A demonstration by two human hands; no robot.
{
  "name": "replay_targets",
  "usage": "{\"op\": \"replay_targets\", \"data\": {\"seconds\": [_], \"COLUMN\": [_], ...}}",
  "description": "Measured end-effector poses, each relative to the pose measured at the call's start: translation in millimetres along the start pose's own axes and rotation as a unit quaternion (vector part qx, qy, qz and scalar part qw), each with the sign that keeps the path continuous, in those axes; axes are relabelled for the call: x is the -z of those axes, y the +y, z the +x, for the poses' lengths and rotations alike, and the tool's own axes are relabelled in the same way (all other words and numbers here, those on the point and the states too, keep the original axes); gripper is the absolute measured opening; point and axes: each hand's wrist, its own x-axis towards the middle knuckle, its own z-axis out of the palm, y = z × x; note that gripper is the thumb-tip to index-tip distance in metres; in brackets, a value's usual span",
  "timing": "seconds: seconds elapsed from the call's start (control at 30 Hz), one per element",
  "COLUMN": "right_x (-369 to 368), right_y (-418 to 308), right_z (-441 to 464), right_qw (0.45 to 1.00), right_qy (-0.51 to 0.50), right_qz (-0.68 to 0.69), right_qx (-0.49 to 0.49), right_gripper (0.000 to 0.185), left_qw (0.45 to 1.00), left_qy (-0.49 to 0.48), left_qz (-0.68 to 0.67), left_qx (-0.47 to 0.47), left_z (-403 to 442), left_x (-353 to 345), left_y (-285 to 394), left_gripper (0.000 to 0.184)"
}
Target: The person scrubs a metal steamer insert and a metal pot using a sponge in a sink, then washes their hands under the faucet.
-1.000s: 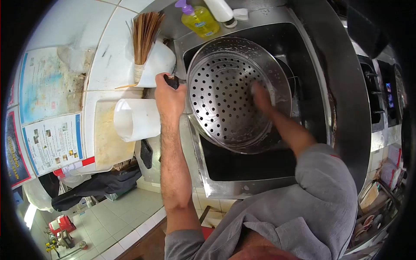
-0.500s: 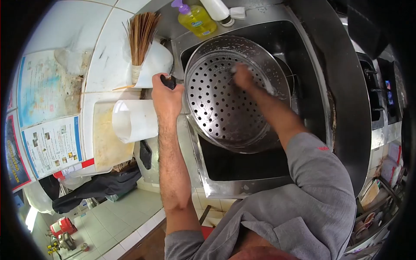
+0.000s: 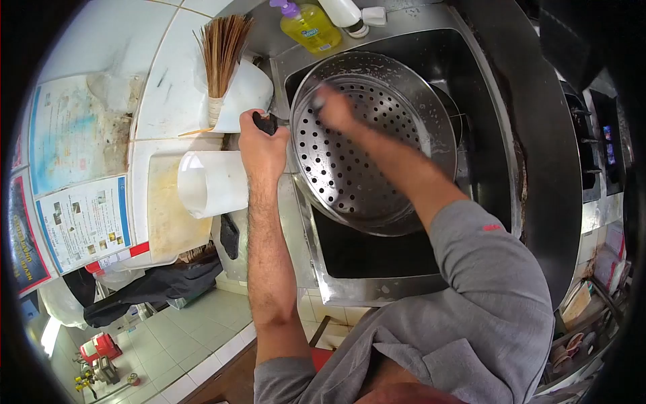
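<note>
A large round metal steamer pot (image 3: 363, 151) with a perforated bottom rests tilted over the dark sink (image 3: 377, 254). Closed around the pot's black side handle (image 3: 264, 124) is my left hand (image 3: 262, 145). Inside the pot, my right hand (image 3: 335, 111) is over the upper left of the holes, blurred by motion. Its fingers are bent around something small and greyish that I cannot make out. Wet streaks and drops show on the pot's inner wall.
Behind the sink stand a yellow soap bottle (image 3: 311, 28) and a white bottle (image 3: 344, 15). To the left are a stick brush (image 3: 221, 60), a white container (image 3: 214, 184) and a dark object (image 3: 229, 237). A stove (image 3: 584, 145) is at the right.
My right hand has swept from the right side of the pot's bottom, across its upper part, to the upper left. My left hand has kept its hold on the handle.
</note>
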Motion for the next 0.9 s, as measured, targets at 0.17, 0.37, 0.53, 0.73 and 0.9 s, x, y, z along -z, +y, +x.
{"op": "replay_targets", "data": {"seconds": [0.17, 0.37, 0.53, 0.73, 0.9], "right_x": [-12.9, -2.5, 41.6, 16.4, -11.5], "right_y": [-4.5, 38.8, 119.5, 210.1, 12.0], "right_z": [-161.2, -96.8, -3.7, -181.0, -188.7], "right_qw": [0.936, 0.816, 0.996, 0.978, 0.948], "right_qy": [-0.233, -0.032, -0.018, -0.135, -0.250], "right_qz": [0.207, 0.118, -0.078, -0.073, 0.139], "right_qx": [0.165, 0.566, -0.025, -0.141, 0.143], "right_gripper": [0.043, 0.018, 0.029, 0.037, 0.036], "left_qw": [1.000, 1.000, 1.000, 1.000, 1.000], "left_qy": [0.002, 0.003, -0.009, -0.004, -0.007], "left_qz": [-0.003, -0.014, 0.000, -0.009, -0.001], "left_qx": [-0.005, -0.003, 0.002, 0.001, 0.011], "left_z": [0.2, -0.3, 1.3, 2.8, 1.6], "left_x": [-0.6, -0.3, -0.8, -1.5, -0.3], "left_y": [3.3, -2.7, -4.4, -3.5, 1.0], "left_gripper": [0.041, 0.040, 0.043, 0.042, 0.042]}}
